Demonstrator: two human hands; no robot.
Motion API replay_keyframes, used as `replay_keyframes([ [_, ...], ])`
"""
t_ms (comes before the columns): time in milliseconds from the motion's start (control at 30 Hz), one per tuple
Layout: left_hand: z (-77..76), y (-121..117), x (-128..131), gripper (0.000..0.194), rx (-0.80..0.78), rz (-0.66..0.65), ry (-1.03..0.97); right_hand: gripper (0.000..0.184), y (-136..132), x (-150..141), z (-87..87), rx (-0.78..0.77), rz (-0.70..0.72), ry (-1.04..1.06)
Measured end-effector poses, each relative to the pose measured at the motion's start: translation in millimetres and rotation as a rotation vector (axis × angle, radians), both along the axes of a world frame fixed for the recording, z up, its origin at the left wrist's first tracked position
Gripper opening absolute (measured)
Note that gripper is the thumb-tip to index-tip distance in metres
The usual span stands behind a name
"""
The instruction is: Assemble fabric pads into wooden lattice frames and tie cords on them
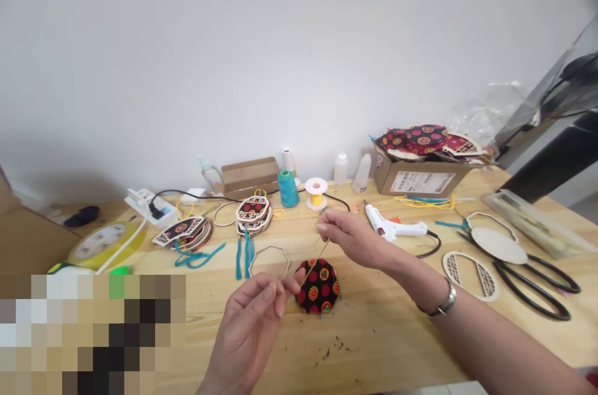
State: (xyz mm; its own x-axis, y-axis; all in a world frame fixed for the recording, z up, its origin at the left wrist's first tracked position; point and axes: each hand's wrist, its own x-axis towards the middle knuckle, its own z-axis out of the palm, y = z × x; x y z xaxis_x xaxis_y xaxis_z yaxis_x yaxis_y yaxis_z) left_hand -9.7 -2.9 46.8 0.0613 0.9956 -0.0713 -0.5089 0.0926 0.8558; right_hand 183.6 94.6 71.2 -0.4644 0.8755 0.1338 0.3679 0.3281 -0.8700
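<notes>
A plain pale wall (299, 58) rises behind a light wooden table (383, 345). In the head view, which is the only view, the 2 hands work together above the near part of this table. The right hand (348, 236) has its fingertips closed on a thin yellow cord (323, 250). The cord runs straight and slanting down to the left hand (256, 314), whose fingers appear to pinch its lower part. Below the cord lies a black octagonal fabric piece with red and yellow flowers (320, 289); just beside it, a thin pale octagonal frame (271, 248) rests partly behind the left hand. I judge that the present step is stretching or arranging the cord. The next move probably calls for firm fingertips and even tension, without tangling.
</notes>
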Motion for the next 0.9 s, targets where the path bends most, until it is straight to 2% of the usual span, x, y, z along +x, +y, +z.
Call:
replay_keyframes([
  [167, -4.3, 4, 2, 0.015, -0.092, 0.129, 0.068, 0.023, 22, -3, 0.0, 0.018, 0.033, 0.004],
  [300, -10.1, 8, -2, 0.027, -0.228, 0.204, 0.336, 0.023, 32, -3, 0.0, 0.033, 0.032, -0.031],
  [433, -7.6, 12, -4, 0.039, -0.252, 0.112, 0.624, 0.022, 34, 0, -4.2, 0.035, 0.052, -0.020],
  [633, 1.4, 16, 1, 0.038, -0.169, -0.055, 0.843, 0.022, 34, 5, -7.4, 0.033, 0.041, -0.011],
  [700, 0.7, 17, 1, 0.041, -0.135, -0.071, 0.873, 0.021, 35, 6, -7.0, 0.033, 0.032, -0.015],
  [900, -5.3, 19, -4, 0.032, -0.121, -0.057, 0.867, 0.020, 35, 9, -6.3, 0.024, 0.009, -0.030],
])
